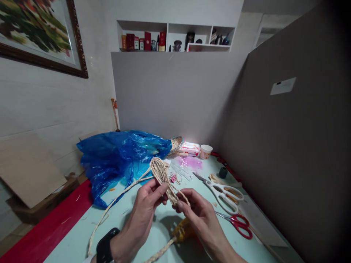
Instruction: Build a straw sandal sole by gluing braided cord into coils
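Observation:
Between my hands is a flat, oblong coil of braided straw cord (159, 168), tilted up over the table. My left hand (150, 199) pinches its left side, thumb on the face of the coil. At the coil's lower end, the fingers of my right hand (196, 208) close on the braid where it bends round. A long tail of the straw braid (105, 204) runs from the coil to the left and down the table. Below my right hand lies a yellow thing (181, 231), partly hidden, with braid beside it.
White-handled scissors (225, 197) and red-handled scissors (238, 223) lie to the right. A dark thread spool (223, 172), a paper cup (206, 151) and a tissue pack (190, 149) stand farther back. A blue plastic bag (120, 157) covers the back left, beside a woven basket (176, 144). Grey partitions (175, 91) enclose the table.

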